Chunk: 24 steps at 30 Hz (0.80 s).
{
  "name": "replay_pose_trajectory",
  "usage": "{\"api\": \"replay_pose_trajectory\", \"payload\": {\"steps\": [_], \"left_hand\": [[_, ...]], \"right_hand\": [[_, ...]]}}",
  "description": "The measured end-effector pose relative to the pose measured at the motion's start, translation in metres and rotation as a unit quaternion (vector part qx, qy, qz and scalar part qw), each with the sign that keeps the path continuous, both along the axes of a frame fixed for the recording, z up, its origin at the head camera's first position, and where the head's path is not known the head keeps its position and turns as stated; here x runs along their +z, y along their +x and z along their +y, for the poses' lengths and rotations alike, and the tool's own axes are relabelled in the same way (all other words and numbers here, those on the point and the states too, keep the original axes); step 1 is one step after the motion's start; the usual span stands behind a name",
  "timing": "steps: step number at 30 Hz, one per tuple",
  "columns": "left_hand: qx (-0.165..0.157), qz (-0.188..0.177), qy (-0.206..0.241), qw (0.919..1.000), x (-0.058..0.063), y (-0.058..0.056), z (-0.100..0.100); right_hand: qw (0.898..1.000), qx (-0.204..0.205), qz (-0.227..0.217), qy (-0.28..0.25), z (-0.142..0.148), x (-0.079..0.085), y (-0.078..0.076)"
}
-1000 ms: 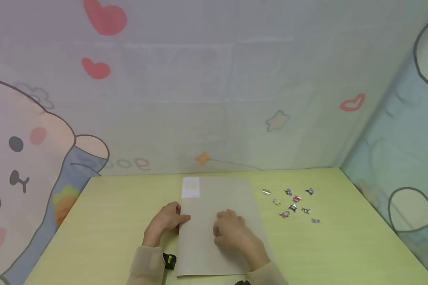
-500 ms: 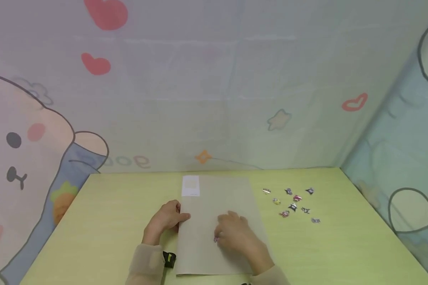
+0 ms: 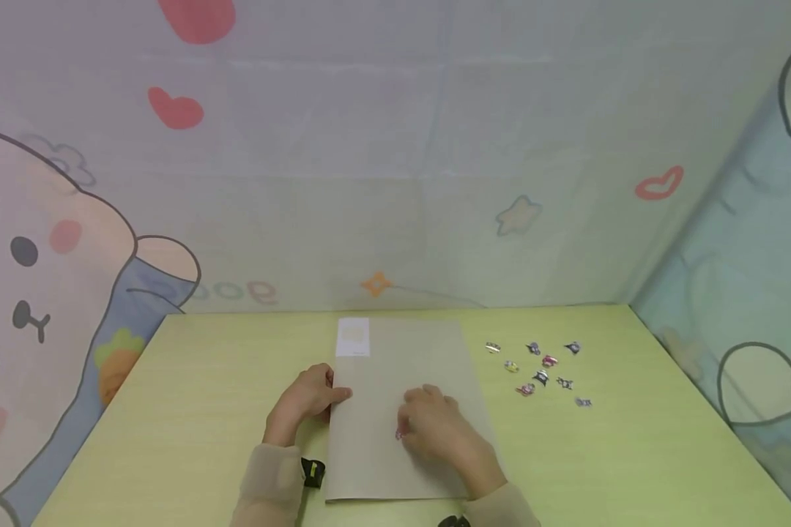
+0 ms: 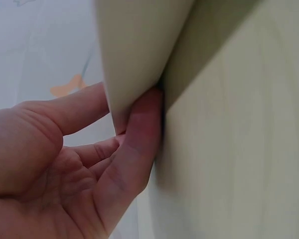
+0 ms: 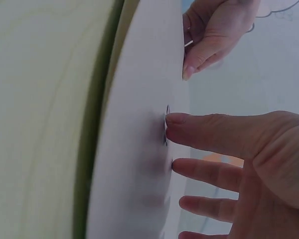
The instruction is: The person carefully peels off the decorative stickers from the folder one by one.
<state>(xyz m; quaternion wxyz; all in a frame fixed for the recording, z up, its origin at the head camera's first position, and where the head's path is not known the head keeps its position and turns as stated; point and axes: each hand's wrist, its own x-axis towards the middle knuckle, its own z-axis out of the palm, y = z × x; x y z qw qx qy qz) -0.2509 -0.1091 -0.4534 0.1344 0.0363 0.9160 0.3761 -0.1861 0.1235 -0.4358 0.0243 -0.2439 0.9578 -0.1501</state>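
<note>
A large beige card sheet (image 3: 377, 461) lies on the table, a white label (image 3: 352, 337) at its upper left corner. My left hand (image 3: 308, 397) grips its left edge, thumb on top and fingers beneath; in the left wrist view that edge stands lifted off the table between thumb (image 4: 84, 109) and fingers. On the sheet's middle, my right hand (image 3: 433, 424) presses a small pinkish sticker (image 3: 399, 434) with its fingertips. In the right wrist view the thin sticker (image 5: 167, 137) sits against the sheet, mostly behind the thumb and finger; the other fingers are straight and spread.
Several small shiny stickers (image 3: 541, 378) are scattered on the yellow-green table (image 3: 633, 454) to the right of the sheet. A printed cloth backdrop (image 3: 369, 146) stands behind the table. Black wrist straps (image 3: 313, 473) show at both sleeves.
The view has tilted slightly downward. My right fingers have shifted a little on the sheet, so more of the sticker shows beside them. The left hand keeps its grip.
</note>
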Motion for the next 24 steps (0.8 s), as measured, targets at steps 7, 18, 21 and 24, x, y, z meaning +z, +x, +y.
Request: {"api": "replay_pose_trajectory", "payload": {"steps": [7, 18, 21, 24], "left_hand": [[-0.001, 0.008, -0.01, 0.9999, -0.0003, -0.0009, -0.0003], [-0.001, 0.01, -0.007, 0.9999, 0.0015, -0.0003, 0.0006], [0.001, 0.008, -0.005, 1.0, 0.0011, -0.0001, 0.0008], [0.001, 0.009, -0.007, 0.9999, 0.0005, -0.0001, 0.0011]], "right_hand": [[1.0, -0.003, 0.002, 0.003, 0.0013, 0.0008, -0.0002], [1.0, 0.003, -0.001, 0.016, -0.0009, 0.0036, 0.0], [1.0, 0.004, -0.002, 0.007, -0.0002, 0.0015, 0.0005], [1.0, -0.001, -0.01, -0.005, -0.0003, -0.0002, 0.0009]]}}
